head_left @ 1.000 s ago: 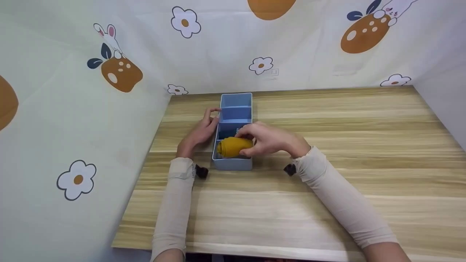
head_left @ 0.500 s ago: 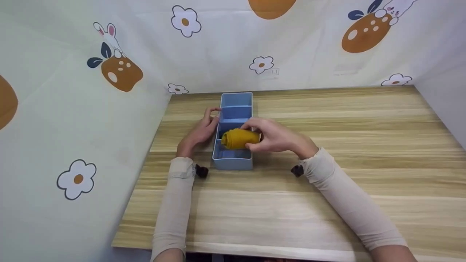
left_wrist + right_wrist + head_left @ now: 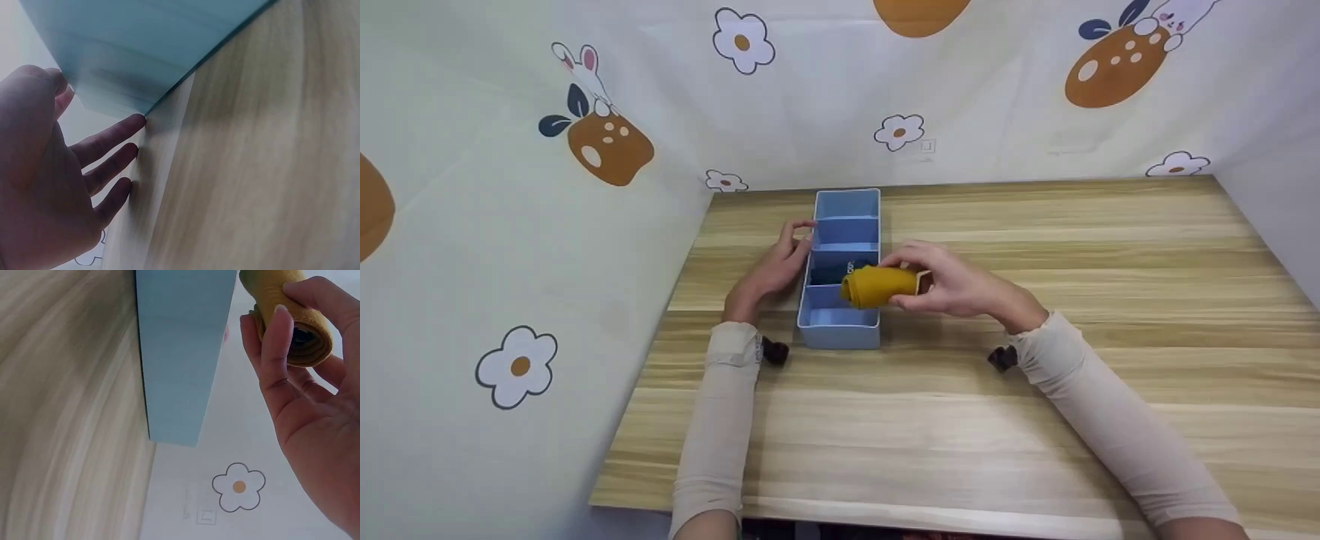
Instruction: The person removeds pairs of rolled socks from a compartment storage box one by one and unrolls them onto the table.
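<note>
A long light-blue divided box stands on the table, its compartments in a row from front to back. My right hand holds a mustard-yellow rolled-up cloth above the front part of the box, partly past its right rim. Thumb and fingers go round one end of the roll; the layered end of the cloth shows in the right wrist view. My left hand touches the box's left side near the rim; in the left wrist view several of its fingers are extended down at the tabletop.
A dark rolled cloth with white lettering lies in the compartment second from the front. The wooden table extends right and forward of the box. A patterned curtain hangs behind, and another pale wall closes the left side.
My right hand has lifted the yellow roll from the front compartment and moved it rightward. The dark cloth in the compartment behind shows more fully now. My left hand stays where it was.
</note>
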Demonstrator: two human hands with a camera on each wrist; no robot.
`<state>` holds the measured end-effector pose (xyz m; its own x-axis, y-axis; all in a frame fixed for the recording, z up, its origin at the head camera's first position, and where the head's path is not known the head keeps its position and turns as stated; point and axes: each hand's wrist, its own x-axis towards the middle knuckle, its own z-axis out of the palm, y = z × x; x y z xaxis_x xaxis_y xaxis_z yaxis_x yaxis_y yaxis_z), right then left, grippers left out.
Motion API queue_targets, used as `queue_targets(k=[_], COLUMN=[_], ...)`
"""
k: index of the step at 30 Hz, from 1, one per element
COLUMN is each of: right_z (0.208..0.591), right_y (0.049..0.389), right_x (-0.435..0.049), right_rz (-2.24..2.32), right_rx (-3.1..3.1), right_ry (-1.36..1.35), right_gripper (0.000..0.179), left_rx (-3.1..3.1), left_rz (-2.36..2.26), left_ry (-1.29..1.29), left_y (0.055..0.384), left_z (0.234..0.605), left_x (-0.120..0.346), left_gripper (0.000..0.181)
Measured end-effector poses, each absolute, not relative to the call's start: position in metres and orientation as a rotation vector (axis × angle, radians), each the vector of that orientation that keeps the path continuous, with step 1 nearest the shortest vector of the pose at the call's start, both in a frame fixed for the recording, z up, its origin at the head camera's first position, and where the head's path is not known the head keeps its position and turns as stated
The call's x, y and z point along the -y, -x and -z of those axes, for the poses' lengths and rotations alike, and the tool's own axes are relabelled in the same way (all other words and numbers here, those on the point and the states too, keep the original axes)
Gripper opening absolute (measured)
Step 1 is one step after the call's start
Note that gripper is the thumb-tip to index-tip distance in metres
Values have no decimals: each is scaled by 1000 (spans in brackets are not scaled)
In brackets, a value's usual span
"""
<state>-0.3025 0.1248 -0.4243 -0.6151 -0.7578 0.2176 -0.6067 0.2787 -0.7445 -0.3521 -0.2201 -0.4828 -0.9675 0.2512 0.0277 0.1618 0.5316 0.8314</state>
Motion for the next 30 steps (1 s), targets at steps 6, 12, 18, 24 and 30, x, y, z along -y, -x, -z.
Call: queue_targets(k=[6,12,18,24,30], right_z=[434,444,450,459,467], right_y=[301,300,301,306,310], right_x=[-145,-163,-177,-192,-204], right_rz=[1285,1332,1355,1305,1223], right_rx=[-2379,-2321,-2285,-2311,-2341], right_ry=[1249,1171,1089,1019,966], right_gripper=[46,48,48,49,46], left_rx=[-2673,-2669,-2660,-2671,-2652], left_rz=[-1443,-1444,-1445,-1436,-1460], left_ry=[-381,-372,-376,-369,-365], left_y=[354,352,352,350,351], left_z=[483,481,483,483,483], left_x=[220,219,220,219,219], left_gripper=[44,44,43,43,44])
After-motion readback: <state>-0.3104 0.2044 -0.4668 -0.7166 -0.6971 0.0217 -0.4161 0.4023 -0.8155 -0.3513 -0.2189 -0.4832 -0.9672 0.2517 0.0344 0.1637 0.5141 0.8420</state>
